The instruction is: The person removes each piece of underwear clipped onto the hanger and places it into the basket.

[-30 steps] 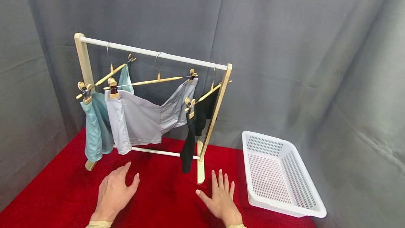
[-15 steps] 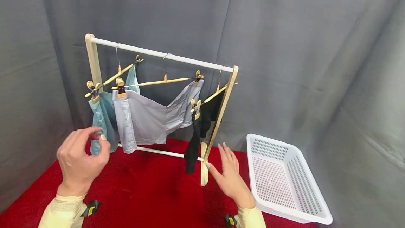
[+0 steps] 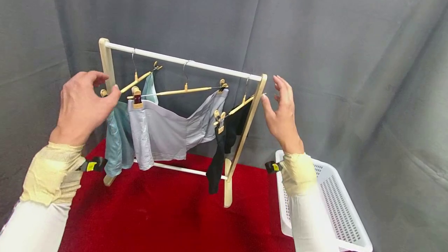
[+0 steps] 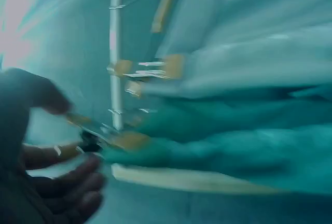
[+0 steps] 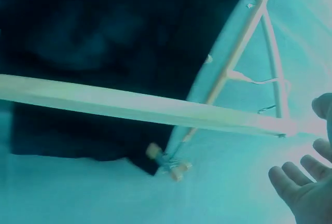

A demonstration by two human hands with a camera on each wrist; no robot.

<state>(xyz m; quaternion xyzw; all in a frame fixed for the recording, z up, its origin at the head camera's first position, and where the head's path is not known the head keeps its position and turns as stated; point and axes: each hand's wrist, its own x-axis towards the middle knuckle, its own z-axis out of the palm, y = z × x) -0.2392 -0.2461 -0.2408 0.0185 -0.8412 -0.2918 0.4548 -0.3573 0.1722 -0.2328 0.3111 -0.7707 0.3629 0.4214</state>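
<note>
Sitting partly behind right sleeve (image 3: 303, 209): white basket (image 3: 337, 202) | left fingers (image 3: 97, 76) near clip (image 4: 129, 141)

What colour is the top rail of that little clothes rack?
White; the top rail shows best in the head view.

Free to pass over the red cloth (image 3: 171, 213), in front of the rack (image 3: 157, 56). Blocked at the left hand (image 3: 81, 102) by a tan clip (image 4: 130, 140) and the teal garment (image 3: 115, 139), beside the right hand (image 3: 282, 116) by the upright post (image 3: 246, 127).
</note>
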